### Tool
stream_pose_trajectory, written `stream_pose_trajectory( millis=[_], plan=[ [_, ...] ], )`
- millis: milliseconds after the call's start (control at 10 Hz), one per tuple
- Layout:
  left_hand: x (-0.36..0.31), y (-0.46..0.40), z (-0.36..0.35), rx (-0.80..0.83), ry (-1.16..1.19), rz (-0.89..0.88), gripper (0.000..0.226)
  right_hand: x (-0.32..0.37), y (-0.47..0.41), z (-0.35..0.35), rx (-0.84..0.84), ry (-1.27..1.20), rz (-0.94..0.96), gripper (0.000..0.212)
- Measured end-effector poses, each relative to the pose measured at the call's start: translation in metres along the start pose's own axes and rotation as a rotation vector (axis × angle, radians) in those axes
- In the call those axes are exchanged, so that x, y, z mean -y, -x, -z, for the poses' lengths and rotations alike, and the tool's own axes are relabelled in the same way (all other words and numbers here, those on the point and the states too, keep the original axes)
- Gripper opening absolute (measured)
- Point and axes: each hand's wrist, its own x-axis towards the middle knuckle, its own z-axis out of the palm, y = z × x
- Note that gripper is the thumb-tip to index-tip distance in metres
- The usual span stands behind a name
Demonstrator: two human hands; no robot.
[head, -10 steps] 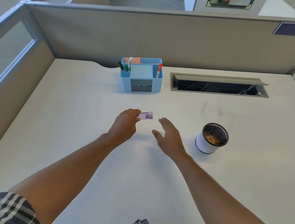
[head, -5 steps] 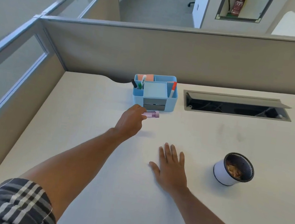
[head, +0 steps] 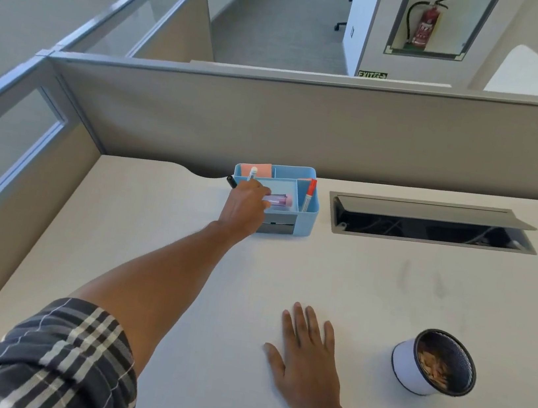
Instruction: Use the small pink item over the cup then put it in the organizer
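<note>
My left hand (head: 244, 206) reaches far forward over the blue desk organizer (head: 309, 214) at the back of the desk. Its fingers pinch the small pink item (head: 278, 200), a short translucent tube, held level over the organizer's front middle compartment. My right hand (head: 305, 364) lies flat on the desk, palm down, fingers spread, holding nothing. The white cup (head: 435, 364) with a dark rim stands to its right, with tan shavings inside.
The organizer holds markers, a red-capped pen (head: 308, 194) and pink sticky notes (head: 256, 169). An open cable hatch (head: 431, 221) is sunk in the desk to its right. Grey partition walls (head: 271, 124) close off the back and left.
My left hand moved forward from in front of the organizer to over its compartment, carrying the pink item. My right hand stayed flat on the desk. The view tilted up.
</note>
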Motion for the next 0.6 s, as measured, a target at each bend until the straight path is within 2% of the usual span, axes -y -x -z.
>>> stream_pose_trajectory(
  millis=[200, 400, 500, 600],
  plan=[
    [0.002, -0.002, -0.012, 0.096, 0.034, 0.030, 0.013, 0.000, 0.000, 0.002, -0.017, 0.015, 0.003, 0.067],
    [0.002, 0.002, -0.013, 0.118, 0.051, 0.047, 0.020, 0.001, 0.000, 0.004, -0.001, 0.014, -0.012, 0.067],
    [0.001, 0.004, -0.012, 0.091, 0.080, 0.048, 0.031, -0.002, 0.000, 0.000, -0.013, 0.014, 0.004, 0.068],
    [-0.003, 0.013, -0.012, -0.019, 0.028, 0.009, 0.037, -0.001, 0.001, -0.002, -0.016, -0.002, -0.008, 0.068]
  ],
)
